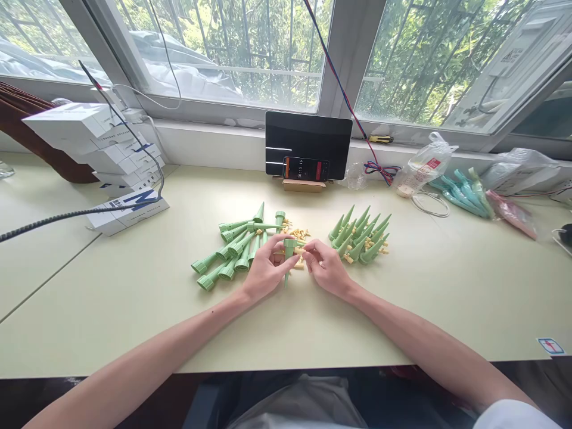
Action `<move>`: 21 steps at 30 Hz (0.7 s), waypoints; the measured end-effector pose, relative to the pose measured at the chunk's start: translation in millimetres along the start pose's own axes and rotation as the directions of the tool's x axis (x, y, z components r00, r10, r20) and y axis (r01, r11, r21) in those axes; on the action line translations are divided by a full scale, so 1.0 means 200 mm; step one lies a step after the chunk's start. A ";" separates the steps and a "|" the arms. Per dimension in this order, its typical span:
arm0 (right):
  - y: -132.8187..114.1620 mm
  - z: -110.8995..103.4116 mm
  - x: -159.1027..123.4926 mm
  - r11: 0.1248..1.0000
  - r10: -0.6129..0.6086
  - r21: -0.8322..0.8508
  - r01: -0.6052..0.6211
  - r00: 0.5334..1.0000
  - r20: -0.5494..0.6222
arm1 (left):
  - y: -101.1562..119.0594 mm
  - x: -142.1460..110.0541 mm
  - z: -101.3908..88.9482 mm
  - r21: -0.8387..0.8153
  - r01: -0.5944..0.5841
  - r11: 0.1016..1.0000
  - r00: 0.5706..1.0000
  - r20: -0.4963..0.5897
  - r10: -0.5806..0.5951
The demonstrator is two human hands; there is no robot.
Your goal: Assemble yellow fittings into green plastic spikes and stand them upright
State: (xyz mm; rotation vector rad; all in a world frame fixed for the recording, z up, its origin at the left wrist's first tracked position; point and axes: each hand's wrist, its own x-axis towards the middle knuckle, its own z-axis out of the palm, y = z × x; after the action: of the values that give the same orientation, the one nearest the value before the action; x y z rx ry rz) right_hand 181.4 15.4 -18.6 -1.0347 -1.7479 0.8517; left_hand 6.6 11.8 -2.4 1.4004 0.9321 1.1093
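My left hand (267, 267) grips a green plastic watering spike (289, 250), its cap up and its tip pointing down. At the side of that spike, my right hand (325, 267) pinches a small yellow valve (300, 251); how far it sits in the spike cannot be made out. To the left lies a loose pile of green spikes (227, 250). More small yellow valves (300, 233) are scattered just behind my hands, partly hidden by them. On the right, several spikes with yellow valves on them (361, 235) stand close together, tips up and leaning.
A phone (306, 169) leans on a black tablet-like panel (308, 140) by the window. White boxes (111, 143) are stacked at the left, with a black cable (80, 211) crossing the table. Plastic bags (426, 167) and turquoise packets (465, 193) lie at the back right.
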 end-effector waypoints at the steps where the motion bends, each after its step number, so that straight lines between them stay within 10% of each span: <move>1: 0.00 0.00 0.00 1.000 0.002 -0.019 -0.002 1.000 0.002 | 0.00 0.00 0.00 0.004 -0.001 1.000 1.000 -0.001 0.001; 21: -0.01 -0.01 0.00 0.999 0.012 -0.038 -0.012 1.000 0.024 | 0.02 -0.01 0.02 0.055 -0.060 0.997 0.997 -0.053 0.063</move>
State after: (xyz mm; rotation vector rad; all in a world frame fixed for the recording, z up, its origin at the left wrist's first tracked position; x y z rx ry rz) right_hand 183.0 15.1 -17.0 -1.0649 -1.7860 0.8443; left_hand 9.8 7.9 1.9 1.4565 0.9692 1.1821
